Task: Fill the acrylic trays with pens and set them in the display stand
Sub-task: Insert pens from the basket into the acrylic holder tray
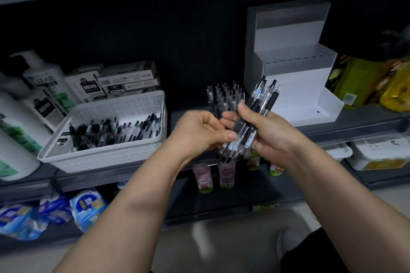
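My right hand (pixel 264 128) grips a bundle of clear pens with black grips (pixel 248 117), held slanted in front of the shelf. My left hand (pixel 199 133) pinches the lower part of the same bundle with thumb and fingers. Behind the hands, a clear acrylic tray (pixel 224 97) stands on the shelf with several pens upright in it. The white stepped display stand (pixel 295 86) sits at the right on the shelf, its tiers bare. A white perforated basket (pixel 124 108) at the left holds many loose pens (pixel 115 131).
Shampoo bottles (pixel 42 86) stand at the far left, with pen boxes (pixel 126 80) behind the basket. Yellow and green packages (pixel 372 82) lie right of the stand. The lower shelf holds small bottles (pixel 203 178), blue packets (pixel 86 206) and white bins (pixel 377 157).
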